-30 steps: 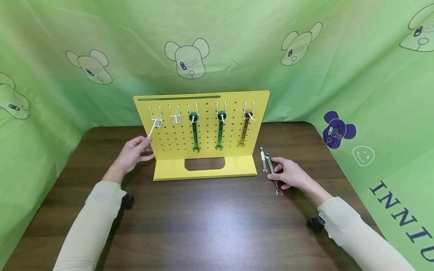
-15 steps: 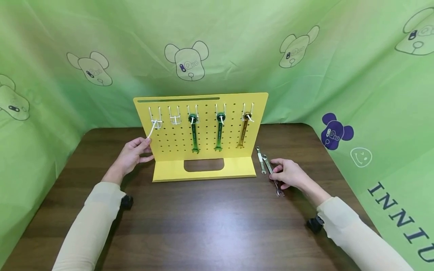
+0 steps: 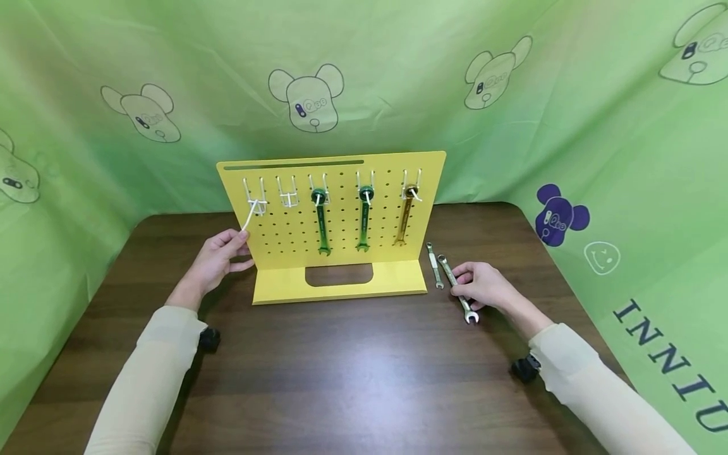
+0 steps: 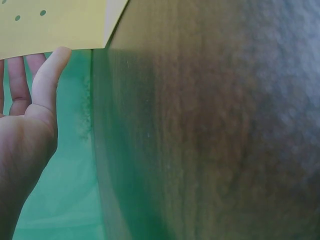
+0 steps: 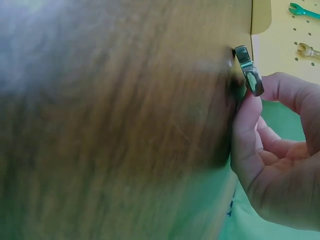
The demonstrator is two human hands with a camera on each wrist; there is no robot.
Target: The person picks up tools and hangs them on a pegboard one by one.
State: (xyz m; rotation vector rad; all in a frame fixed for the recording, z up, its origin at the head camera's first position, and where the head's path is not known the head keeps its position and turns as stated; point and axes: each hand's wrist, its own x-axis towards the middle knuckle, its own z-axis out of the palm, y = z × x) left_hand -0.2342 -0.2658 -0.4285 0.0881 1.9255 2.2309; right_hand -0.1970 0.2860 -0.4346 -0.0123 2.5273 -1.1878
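Observation:
My left hand (image 3: 218, 256) grips the left edge of a yellow pegboard (image 3: 341, 246), thumb on the front face and the other fingers behind it. In the left wrist view the thumb (image 4: 47, 82) lies at the board's edge. On the right, my right hand (image 3: 486, 287) pinches a silver combination wrench (image 3: 466, 308) by its shank, its open end toward me. The right wrist view shows this wrench (image 5: 248, 70) end-on between thumb and fingers. A smaller silver wrench (image 3: 434, 264) lies on the table just left of it, beside the board.
Two green wrenches, one (image 3: 321, 227) left of the other (image 3: 364, 224), and an amber wrench (image 3: 404, 221) hang from white hooks on the board. Two more white hooks (image 3: 289, 197) at the left bear nothing. A green printed curtain (image 3: 370, 126) surrounds the brown table (image 3: 318, 379).
The wrench in my right hand has turned, so its open-end jaw now shows fully, and it looks slightly raised. My left hand keeps its grip on the pegboard. The head view has shifted slightly.

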